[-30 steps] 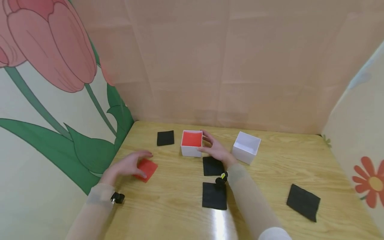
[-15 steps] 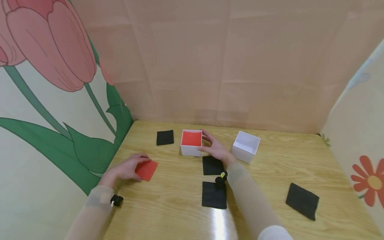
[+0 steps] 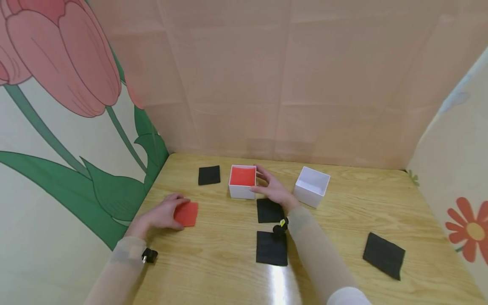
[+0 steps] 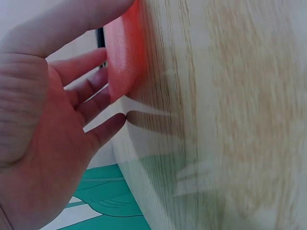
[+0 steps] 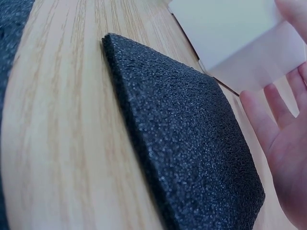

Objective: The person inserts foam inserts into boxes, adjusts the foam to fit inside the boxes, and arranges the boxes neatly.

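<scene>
Red foam square [image 3: 187, 214], left of a white square box [image 3: 240, 192], has wood-grain table [image 3: 206, 262] beneath and beige sheeting [image 3: 236, 84] beyond; left hand [image 3: 162, 214] pinches the foam, right hand [image 3: 275, 189] grips the box.

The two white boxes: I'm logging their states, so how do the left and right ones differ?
The left box has a red square inside; the right box shows a white interior. The right hand holds the left box; no hand holds the right box. The left box faces the viewer squarely; the right box sits turned. Both are open-topped.
</scene>
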Demonstrator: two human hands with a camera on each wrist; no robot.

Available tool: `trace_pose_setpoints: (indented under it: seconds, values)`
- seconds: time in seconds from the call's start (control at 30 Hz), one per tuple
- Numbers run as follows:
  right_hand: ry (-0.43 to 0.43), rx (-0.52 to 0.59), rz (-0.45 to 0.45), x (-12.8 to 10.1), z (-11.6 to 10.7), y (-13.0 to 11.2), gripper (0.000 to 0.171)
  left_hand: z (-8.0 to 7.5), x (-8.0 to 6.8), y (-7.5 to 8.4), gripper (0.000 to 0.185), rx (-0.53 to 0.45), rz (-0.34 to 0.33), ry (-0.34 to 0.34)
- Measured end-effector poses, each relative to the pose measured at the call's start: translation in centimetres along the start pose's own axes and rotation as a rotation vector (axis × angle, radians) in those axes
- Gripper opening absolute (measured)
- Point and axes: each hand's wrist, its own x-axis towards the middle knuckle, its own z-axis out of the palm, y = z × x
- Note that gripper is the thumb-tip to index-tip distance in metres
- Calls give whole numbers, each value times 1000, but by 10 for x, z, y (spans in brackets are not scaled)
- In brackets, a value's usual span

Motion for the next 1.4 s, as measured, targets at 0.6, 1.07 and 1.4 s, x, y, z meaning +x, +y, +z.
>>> trace_pose_setpoints:
  seconds: [0.6, 1.07, 1.4]
  values:
    - [20, -12, -17, 0, 1, 0, 98, 4, 12, 4, 91, -32, -18, 59]
    - [21, 5, -15, -2, 3, 0, 102, 6, 38, 33, 91, -93, -3, 74]
    - [23, 8, -14, -1, 2, 5, 97, 3, 69, 57, 87, -163, 66, 109]
